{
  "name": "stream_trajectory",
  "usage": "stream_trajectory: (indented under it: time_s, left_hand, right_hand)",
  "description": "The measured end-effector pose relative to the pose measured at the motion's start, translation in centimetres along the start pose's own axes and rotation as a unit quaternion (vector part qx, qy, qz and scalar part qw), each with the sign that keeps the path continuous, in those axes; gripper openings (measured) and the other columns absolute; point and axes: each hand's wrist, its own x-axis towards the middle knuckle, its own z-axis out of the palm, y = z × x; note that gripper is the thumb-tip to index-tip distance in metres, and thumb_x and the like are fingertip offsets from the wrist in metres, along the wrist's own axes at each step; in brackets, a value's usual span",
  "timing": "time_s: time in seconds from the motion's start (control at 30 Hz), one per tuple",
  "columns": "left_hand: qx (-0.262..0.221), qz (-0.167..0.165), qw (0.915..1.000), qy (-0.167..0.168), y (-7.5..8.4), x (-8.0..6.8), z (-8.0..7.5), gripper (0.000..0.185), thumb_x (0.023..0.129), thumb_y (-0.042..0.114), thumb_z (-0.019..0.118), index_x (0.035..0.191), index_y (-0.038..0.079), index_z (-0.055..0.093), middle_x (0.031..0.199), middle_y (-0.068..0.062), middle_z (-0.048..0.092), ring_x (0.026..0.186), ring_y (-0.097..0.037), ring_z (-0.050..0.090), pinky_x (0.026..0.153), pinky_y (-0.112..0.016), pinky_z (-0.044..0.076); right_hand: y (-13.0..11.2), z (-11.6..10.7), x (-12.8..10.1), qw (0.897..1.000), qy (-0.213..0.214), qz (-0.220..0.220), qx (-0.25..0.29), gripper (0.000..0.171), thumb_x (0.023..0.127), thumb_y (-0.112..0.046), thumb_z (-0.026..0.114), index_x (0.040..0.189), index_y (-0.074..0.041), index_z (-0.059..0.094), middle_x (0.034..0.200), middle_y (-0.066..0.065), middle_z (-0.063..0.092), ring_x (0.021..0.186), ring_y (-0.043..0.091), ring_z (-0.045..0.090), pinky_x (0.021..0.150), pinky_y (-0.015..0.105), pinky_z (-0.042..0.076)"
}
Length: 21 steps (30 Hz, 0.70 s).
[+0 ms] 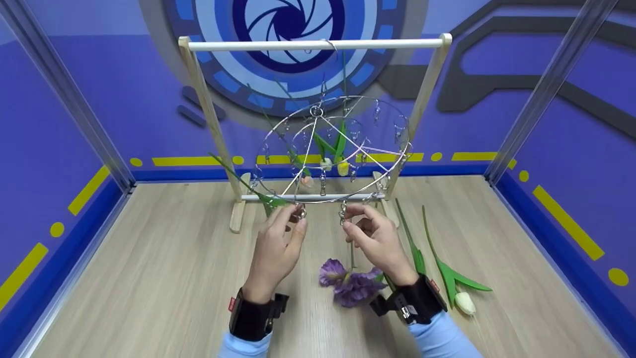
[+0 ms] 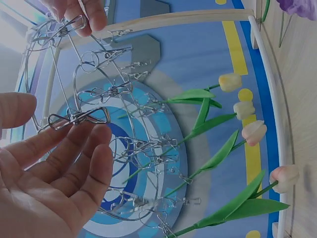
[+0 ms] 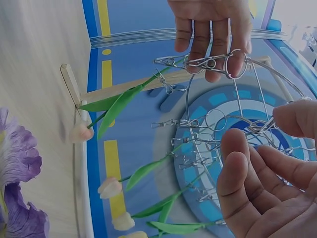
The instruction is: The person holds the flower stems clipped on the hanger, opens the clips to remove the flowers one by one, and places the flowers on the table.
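Pinching a metal clip (image 1: 299, 214) on the round wire hanger's (image 1: 332, 149) near rim at 6 o'clock, the left hand (image 1: 275, 248) is working; the right hand (image 1: 378, 241) is gripping the neighbouring clip (image 1: 342, 213). Purple flower (image 1: 348, 283) is lying below, white tulip (image 1: 454, 283) at 4 o'clock.
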Motion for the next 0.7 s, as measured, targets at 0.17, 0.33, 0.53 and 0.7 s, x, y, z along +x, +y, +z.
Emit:
stream_trajectory:
  time_s: [0.17,0.33,0.53,0.7]
  left_hand:
    - [0.001,0.033,0.9994,-0.014,0.4,-0.4,0.6,0.027,0.104,0.015,0.061,0.126,-0.001,0.066,0.112,-0.008,0.069,0.102,-0.023,0.066,0.084,-0.039,0.056]
    - [0.001,0.042,0.9980,-0.048,1.1,-0.7,1.4,0.035,0.105,0.018,0.060,0.134,-0.001,0.063,0.117,-0.010,0.069,0.105,-0.026,0.066,0.090,-0.042,0.055]
    - [0.006,0.070,0.9956,-0.062,1.6,-0.8,1.9,0.037,0.104,0.017,0.061,0.136,-0.002,0.062,0.121,-0.012,0.069,0.111,-0.025,0.066,0.096,-0.041,0.054]
    - [-0.005,0.076,0.9956,-0.054,1.4,-0.8,1.7,0.033,0.104,0.016,0.061,0.132,-0.001,0.065,0.120,-0.011,0.070,0.108,-0.022,0.067,0.093,-0.040,0.055]
  right_hand:
    - [0.1,-0.1,0.2,1.000,0.011,-0.005,-0.003,0.020,0.096,0.006,0.065,0.116,0.007,0.066,0.099,0.018,0.069,0.064,0.013,0.065,0.056,0.021,0.051]
    - [0.1,-0.4,0.4,1.000,0.030,0.007,0.002,0.011,0.098,0.005,0.063,0.107,0.008,0.067,0.085,0.014,0.068,0.061,0.011,0.062,0.054,0.021,0.048]
    - [0.3,-1.6,0.7,0.998,0.062,0.016,-0.002,0.015,0.104,0.000,0.057,0.101,0.009,0.068,0.083,0.016,0.068,0.058,0.011,0.062,0.052,0.022,0.050]
    - [0.6,-2.9,0.8,0.996,0.081,0.031,-0.002,0.020,0.106,-0.005,0.055,0.101,0.009,0.068,0.083,0.016,0.068,0.058,0.013,0.063,0.052,0.023,0.050]
